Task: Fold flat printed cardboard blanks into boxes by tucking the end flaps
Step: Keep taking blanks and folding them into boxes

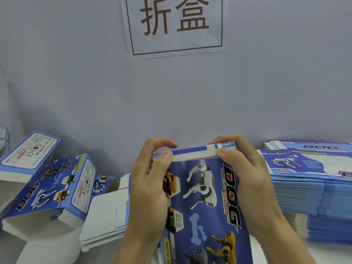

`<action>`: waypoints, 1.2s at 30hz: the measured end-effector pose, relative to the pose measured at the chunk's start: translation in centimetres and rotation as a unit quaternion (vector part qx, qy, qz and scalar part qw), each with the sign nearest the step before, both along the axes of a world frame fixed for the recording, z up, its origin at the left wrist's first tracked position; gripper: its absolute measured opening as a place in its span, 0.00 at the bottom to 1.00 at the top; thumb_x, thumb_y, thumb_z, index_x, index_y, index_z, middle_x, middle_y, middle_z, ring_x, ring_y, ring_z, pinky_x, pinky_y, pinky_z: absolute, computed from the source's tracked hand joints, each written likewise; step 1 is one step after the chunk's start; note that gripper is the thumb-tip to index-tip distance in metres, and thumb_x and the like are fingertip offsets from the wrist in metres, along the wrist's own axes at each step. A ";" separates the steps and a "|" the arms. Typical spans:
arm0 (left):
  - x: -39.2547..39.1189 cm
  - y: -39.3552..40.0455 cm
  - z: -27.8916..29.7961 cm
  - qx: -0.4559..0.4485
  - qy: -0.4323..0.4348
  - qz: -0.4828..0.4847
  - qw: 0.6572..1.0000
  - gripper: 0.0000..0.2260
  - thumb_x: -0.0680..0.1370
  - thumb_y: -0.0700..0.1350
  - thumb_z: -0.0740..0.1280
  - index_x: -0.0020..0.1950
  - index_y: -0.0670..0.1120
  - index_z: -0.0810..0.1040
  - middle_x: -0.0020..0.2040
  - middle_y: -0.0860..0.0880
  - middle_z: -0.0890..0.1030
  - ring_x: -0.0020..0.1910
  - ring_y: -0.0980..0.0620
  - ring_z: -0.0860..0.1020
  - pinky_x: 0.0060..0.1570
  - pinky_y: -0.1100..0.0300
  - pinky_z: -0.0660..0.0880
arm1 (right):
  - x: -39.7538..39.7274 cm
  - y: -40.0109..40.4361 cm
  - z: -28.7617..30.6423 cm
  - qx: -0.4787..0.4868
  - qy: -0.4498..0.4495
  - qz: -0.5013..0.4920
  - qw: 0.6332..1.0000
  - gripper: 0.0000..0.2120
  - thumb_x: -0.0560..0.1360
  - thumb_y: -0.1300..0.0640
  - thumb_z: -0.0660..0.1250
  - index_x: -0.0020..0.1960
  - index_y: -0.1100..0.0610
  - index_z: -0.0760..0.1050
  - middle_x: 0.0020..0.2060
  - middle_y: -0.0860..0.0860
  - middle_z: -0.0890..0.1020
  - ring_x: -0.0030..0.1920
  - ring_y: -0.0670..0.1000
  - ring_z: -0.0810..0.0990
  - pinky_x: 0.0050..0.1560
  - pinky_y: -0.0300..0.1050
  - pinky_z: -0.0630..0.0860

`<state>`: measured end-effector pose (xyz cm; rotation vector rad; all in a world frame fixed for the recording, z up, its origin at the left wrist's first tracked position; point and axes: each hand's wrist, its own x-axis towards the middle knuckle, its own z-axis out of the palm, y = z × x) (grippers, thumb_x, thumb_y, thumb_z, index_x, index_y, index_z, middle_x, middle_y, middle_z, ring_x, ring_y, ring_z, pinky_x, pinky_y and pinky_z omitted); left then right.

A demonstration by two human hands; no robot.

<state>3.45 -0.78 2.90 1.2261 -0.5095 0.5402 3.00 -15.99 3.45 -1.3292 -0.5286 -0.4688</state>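
The held box [205,197] is printed in blue, with white, yellow and grey robot dogs, pale blue bones, and black-and-red "DOG" lettering; its top flap [200,154] is banded white. The folded boxes [49,185] at left are blue with white label panels. The stack of blanks [312,189] is blue-and-white. The sign [175,25] is white, dark-bordered, with brown characters. The wall [76,82] is pale lavender-grey.

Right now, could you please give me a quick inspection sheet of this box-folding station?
Surface: white table, mostly covered.
Job's things: box in hand, far end flap being folded; stack of flat blanks at right; folded boxes at left.
Clutter: white-side-up cardboard left of centre.
Grippers: left hand and right hand both pinch the box's top edge.
Cables: nothing seen.
Surroundings: grey wall with printed paper sign.
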 end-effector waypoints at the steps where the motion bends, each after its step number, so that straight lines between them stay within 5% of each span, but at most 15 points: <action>1: 0.0 0.1 0.0 -0.003 -0.012 0.001 1.000 0.07 0.77 0.47 0.62 0.49 0.48 0.79 0.55 0.51 0.83 0.51 0.45 0.84 0.34 0.60 0.80 | 0.0 0.0 0.0 0.000 0.000 0.006 1.000 0.06 0.74 0.52 0.62 0.46 0.54 0.75 0.33 0.59 0.81 0.31 0.55 0.83 0.28 0.45 0.78; 7: 0.2 0.8 -0.1 0.004 -0.017 -0.034 0.999 0.09 0.77 0.50 0.64 0.46 0.49 0.82 0.60 0.51 0.82 0.57 0.42 0.83 0.38 0.56 0.82 | -0.2 0.0 -0.2 0.039 0.009 0.006 0.999 0.12 0.74 0.47 0.62 0.43 0.56 0.74 0.35 0.65 0.77 0.32 0.58 0.79 0.30 0.47 0.75; 10: 0.0 0.9 -0.1 0.034 -0.027 -0.033 0.999 0.14 0.74 0.61 0.70 0.50 0.52 0.81 0.59 0.52 0.82 0.57 0.43 0.82 0.36 0.54 0.82 | -0.2 -0.1 -0.3 0.041 0.004 0.000 0.999 0.10 0.74 0.48 0.62 0.43 0.53 0.77 0.34 0.58 0.81 0.32 0.55 0.81 0.28 0.46 0.77; 13: -0.2 0.9 0.1 0.040 -0.041 0.000 0.998 0.12 0.73 0.59 0.70 0.51 0.54 0.82 0.54 0.52 0.84 0.52 0.44 0.84 0.34 0.53 0.82 | -0.2 -0.1 -0.3 0.065 -0.002 0.037 0.997 0.09 0.75 0.51 0.64 0.48 0.51 0.81 0.40 0.54 0.85 0.35 0.53 0.85 0.30 0.43 0.80; 17: -0.2 0.7 0.1 0.033 -0.045 0.067 0.996 0.08 0.74 0.57 0.72 0.44 0.54 0.84 0.47 0.48 0.84 0.43 0.23 0.76 0.30 0.29 0.75 | -0.2 -0.1 -0.1 0.072 0.007 0.056 0.996 0.08 0.75 0.52 0.64 0.47 0.53 0.81 0.44 0.51 0.86 0.38 0.52 0.86 0.32 0.43 0.81; 19: -0.2 0.7 0.0 0.027 -0.042 0.070 0.996 0.09 0.72 0.58 0.71 0.45 0.54 0.84 0.45 0.46 0.84 0.43 0.21 0.74 0.31 0.26 0.73 | -0.3 -0.1 0.2 0.055 0.019 0.040 0.997 0.08 0.74 0.50 0.65 0.46 0.52 0.81 0.40 0.53 0.86 0.36 0.53 0.86 0.30 0.43 0.80; 26: -0.2 0.8 0.1 0.034 -0.078 0.078 0.993 0.07 0.74 0.56 0.69 0.46 0.55 0.84 0.44 0.43 0.83 0.44 0.26 0.75 0.33 0.31 0.77 | -0.8 -0.1 1.4 0.040 0.054 0.031 0.997 0.09 0.72 0.45 0.72 0.49 0.47 0.80 0.44 0.61 0.83 0.36 0.55 0.86 0.29 0.44 0.79; 31: -0.4 1.1 0.1 0.026 -0.086 0.061 0.994 0.07 0.74 0.54 0.69 0.47 0.54 0.84 0.47 0.45 0.85 0.46 0.41 0.84 0.35 0.49 0.82 | -1.0 0.2 1.8 0.070 0.064 0.035 0.995 0.13 0.67 0.44 0.69 0.48 0.49 0.73 0.38 0.56 0.85 0.31 0.53 0.84 0.26 0.42 0.77; 36: -0.4 0.8 0.3 0.038 -0.094 0.053 0.993 0.03 0.76 0.52 0.70 0.47 0.56 0.83 0.50 0.50 0.84 0.53 0.44 0.83 0.38 0.54 0.82 | -1.3 0.2 1.5 0.061 0.075 0.042 0.994 0.12 0.68 0.45 0.68 0.46 0.50 0.73 0.40 0.57 0.83 0.33 0.52 0.84 0.27 0.41 0.78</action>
